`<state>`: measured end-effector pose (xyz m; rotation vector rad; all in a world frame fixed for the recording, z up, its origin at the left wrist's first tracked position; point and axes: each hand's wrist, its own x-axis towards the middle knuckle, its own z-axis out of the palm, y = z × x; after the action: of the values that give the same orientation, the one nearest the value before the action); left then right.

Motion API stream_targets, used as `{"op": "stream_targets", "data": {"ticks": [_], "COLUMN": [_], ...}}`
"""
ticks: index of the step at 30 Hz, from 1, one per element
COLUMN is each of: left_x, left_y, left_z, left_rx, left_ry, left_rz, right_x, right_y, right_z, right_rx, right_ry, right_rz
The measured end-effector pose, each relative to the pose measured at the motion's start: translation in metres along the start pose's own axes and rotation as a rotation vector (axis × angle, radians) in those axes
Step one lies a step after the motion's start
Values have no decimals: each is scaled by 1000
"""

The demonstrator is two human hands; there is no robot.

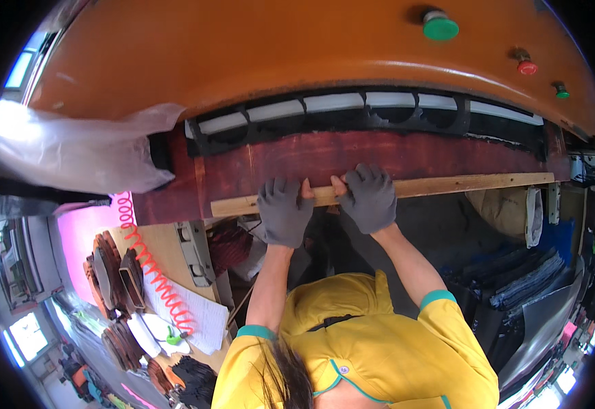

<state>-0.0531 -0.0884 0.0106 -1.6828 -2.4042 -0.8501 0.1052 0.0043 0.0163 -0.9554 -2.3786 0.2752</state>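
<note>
Both my hands wear grey gloves with some bare fingertips showing. My left hand [284, 212] is closed over the pale wooden strip [447, 185] along the near edge of a dark red board [297, 158]. A short way to its right, my right hand [369, 198] grips the same strip. The two thumb sides face each other across a small gap. Behind the board, a black sheet with cut-out shapes [394, 117] lies beneath the orange machine body [277, 48], with white strips showing through. The undersides of my fingers are hidden.
Green [440, 28] and red [527, 67] push buttons stick out of the machine. Clear plastic sheeting [86, 146] hangs at left. A coiled red air hose [149, 255] crosses a side table with papers [198, 317] and brown cut pieces [108, 273]. Dark sheets [522, 283] are stacked at right.
</note>
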Motion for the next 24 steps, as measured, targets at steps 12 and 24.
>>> {"op": "stream_targets", "data": {"ticks": [12,24], "left_x": [-46,-18], "left_y": [18,-10], "left_z": [-39,-39], "left_rx": [-226,136], "left_ry": [-33,154], "left_rz": [-122,-4], "right_x": [-50,102], "right_y": [-33,-76], "right_z": [-34,21], "right_rx": [388,178], "right_ry": [-113,-86], "right_rz": [150,57]}}
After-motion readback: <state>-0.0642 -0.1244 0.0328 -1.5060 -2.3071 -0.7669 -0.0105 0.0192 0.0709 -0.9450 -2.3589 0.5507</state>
